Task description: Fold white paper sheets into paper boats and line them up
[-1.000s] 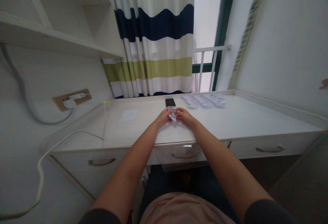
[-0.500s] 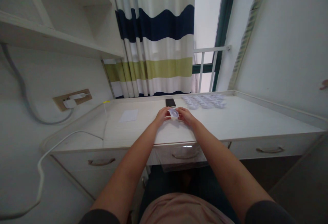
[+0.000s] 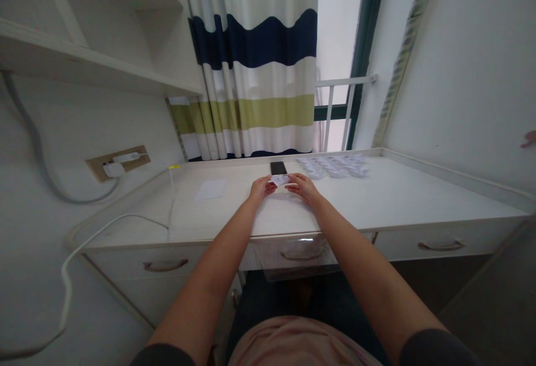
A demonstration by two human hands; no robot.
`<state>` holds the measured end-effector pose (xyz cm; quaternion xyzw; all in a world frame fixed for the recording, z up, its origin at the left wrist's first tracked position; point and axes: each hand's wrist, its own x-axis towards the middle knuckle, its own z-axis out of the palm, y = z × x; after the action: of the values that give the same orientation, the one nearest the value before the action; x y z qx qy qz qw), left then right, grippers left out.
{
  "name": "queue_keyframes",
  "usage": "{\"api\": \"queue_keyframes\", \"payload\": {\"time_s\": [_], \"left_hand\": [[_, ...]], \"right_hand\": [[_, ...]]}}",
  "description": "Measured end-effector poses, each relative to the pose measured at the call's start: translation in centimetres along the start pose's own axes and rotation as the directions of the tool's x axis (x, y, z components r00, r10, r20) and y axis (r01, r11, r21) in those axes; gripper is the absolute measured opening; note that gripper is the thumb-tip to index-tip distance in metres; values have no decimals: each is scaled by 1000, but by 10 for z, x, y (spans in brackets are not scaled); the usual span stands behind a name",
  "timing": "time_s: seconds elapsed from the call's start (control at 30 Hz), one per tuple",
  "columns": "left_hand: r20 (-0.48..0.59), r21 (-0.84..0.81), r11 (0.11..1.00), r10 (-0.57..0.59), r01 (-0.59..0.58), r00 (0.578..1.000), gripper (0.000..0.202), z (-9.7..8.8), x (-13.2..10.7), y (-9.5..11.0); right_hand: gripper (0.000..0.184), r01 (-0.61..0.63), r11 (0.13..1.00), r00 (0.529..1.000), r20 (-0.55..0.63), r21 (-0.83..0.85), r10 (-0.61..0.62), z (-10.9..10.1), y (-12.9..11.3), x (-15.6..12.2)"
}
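A small folded white paper piece [image 3: 280,179] is held just above the white desk [image 3: 393,198], pinched between both hands. My left hand [image 3: 260,189] grips its left end with closed fingers. My right hand [image 3: 302,186] pinches its right end, the other fingers partly stretched. A black phone [image 3: 278,167] lies flat just behind the paper. Several small folded paper pieces [image 3: 335,166] lie in a cluster at the back right of the desk. A flat white paper sheet [image 3: 210,189] lies to the left of my hands.
A striped curtain [image 3: 255,70] hangs behind the desk beside a window railing [image 3: 345,84]. A wall socket [image 3: 118,162] with a white charger and cable [image 3: 67,276] is at the left. Shelves [image 3: 84,58] hang overhead left. Drawers with handles [image 3: 302,254] run under the desk.
The paper piece has been turned from standing to lying flatter and moved slightly away from me toward the phone. Both hands have shifted a little apart.
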<state>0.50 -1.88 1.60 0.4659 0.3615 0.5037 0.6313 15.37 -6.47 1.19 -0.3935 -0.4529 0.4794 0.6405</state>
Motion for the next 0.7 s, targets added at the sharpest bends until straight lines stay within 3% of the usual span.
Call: {"api": "queue_keyframes", "payload": {"time_s": [0.53, 0.7], "left_hand": [[-11, 49, 999, -22, 23, 1000, 16, 0, 2, -1], [-18, 70, 997, 20, -19, 1000, 15, 0, 0, -3]], "right_hand": [[23, 107, 992, 987, -111, -64, -114, -9, 4, 9], [18, 119, 990, 973, -189, -76, -131, -9, 8, 11]]}}
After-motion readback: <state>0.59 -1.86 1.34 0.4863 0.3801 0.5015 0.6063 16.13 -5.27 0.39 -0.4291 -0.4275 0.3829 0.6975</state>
